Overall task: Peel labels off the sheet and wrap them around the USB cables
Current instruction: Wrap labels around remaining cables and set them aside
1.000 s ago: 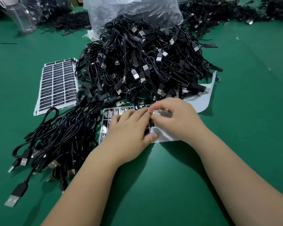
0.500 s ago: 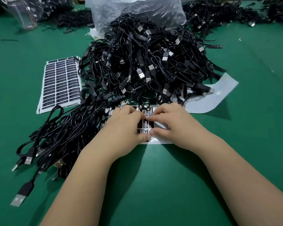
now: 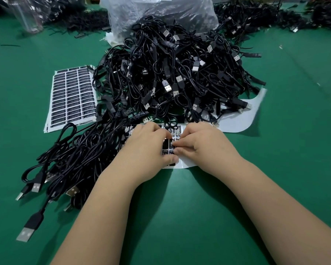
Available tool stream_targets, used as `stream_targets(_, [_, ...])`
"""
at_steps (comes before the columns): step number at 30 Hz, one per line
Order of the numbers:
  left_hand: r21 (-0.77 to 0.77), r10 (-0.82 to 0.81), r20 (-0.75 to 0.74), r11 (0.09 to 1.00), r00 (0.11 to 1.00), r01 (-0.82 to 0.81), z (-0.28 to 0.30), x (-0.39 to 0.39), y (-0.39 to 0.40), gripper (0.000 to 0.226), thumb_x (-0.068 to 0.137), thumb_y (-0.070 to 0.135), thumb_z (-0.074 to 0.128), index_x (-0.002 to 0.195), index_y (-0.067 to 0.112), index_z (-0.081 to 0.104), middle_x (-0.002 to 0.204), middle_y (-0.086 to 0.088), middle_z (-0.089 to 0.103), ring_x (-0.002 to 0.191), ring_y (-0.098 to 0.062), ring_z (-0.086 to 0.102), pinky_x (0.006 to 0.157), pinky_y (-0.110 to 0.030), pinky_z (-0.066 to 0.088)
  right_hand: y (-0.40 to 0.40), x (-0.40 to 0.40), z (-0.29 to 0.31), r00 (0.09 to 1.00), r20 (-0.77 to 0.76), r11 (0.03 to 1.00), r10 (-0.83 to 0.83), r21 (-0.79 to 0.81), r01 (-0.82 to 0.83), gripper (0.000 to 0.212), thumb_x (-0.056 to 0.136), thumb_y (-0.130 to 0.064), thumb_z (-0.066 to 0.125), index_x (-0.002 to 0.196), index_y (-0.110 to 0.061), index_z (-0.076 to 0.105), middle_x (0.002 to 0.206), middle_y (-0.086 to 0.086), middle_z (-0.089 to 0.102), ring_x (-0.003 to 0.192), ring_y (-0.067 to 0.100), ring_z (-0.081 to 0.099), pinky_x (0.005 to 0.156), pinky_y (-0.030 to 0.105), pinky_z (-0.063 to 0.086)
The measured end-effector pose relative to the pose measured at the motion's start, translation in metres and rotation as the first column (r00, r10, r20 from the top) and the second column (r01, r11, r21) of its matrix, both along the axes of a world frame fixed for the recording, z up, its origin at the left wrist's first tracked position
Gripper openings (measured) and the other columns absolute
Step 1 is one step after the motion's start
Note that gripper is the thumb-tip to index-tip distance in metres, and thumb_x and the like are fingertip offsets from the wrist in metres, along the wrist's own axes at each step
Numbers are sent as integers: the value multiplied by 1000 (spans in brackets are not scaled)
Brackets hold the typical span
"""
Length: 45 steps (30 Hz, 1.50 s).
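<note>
Right grip (image 3: 201, 144) pinching black label (image 3: 167, 144), glossy sheet (image 3: 187, 163).

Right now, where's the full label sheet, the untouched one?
In the head view, the full label sheet lies flat on the green table, left of the big cable pile and beyond the smaller cable bundle, away from both hands.

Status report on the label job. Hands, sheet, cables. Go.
Left hand pressing on label sheet. Right hand pinching at a label, not yet lifted. Cable pile overlaps the sheet's far edge; no cable in hand.
</note>
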State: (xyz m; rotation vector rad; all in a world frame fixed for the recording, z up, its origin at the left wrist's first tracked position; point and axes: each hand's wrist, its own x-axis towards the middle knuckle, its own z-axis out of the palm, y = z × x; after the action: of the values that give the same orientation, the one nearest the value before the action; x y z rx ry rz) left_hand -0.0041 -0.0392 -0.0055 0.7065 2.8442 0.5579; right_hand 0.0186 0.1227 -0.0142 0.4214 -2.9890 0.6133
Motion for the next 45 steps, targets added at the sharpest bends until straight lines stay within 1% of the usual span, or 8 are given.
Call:
stream_targets(8, [29,12,-20,1000,1000,-12,-4,-1,-1,55,82,52,63,131,31,48,124,13,38,118,-9,26,91,-21,22,0,2,0,1000,-17,999,1,-34,-1,21,91,-33,60,103,-23,75,96,0,62,95,21,48,78,29,34])
stream_targets(13, [70,11,16,997,1000,-12,-5,-3,-2,56,79,51,67,130,34,49,112,18,32,103,-2,20,88,-21,21,1,0,0,999,-33,996,-16,-87,13,19,91,-29,62,102,-20,75,96,0,64,95,21,51,75,26,32])
stream_targets(20, [84,7,16,996,1000,-8,-5,-3,-3,56,79,51,67,130,34,49,113,18,33,104,-2,19,86,-20,20,2,1,0,999,24,988,-22,-152,25,18,85,-36,66,97,-26,76,94,-5,60,95,19,51,84,30,38])
stream_targets(28, [50,21,22,998,1000,-22,-1,-2,-1,60,79,51,68,132,33,48,112,18,31,113,-7,24,88,-21,20,-2,-2,-2,999,-15,990,-42,-135,40,18,89,-29,64,100,-21,75,97,1,62,97,20,51,78,27,35])
stream_targets(35, [34,23,10,999,1000,-24,-1,0,0,57,79,50,68,131,32,49,112,17,33,104,-4,21,85,-19,20,-8,0,-6,1000,-29,999,5,53,-3,24,99,-25,42,108,-10,58,107,5,53,101,24,46,89,37,36])
stream_targets(38, [59,38,24,998,999,-39,0,0,0,59,78,50,69,131,34,48,114,18,34,106,-3,21,86,-20,20,-7,-2,-5,998,30,989,-57,-135,61,12,99,-21,43,93,-15,52,91,-5,42,90,17,43,80,28,33])
stream_targets(42, [55,68,22,996,997,-69,2,1,0,73,75,48,73,138,31,41,126,13,42,121,-11,31,93,-22,27,-5,-5,-4,979,120,899,-164,-391,198,25,94,-17,43,70,-24,41,80,-10,44,75,3,41,65,11,32])
stream_targets(45, [234,166,-57,961,984,-149,7,5,6,47,80,41,69,125,33,54,110,19,55,103,-2,48,86,-20,37,-2,-6,-4,952,90,806,-294,-512,297,27,92,-19,44,67,-28,43,76,-6,50,71,3,46,60,18,32])
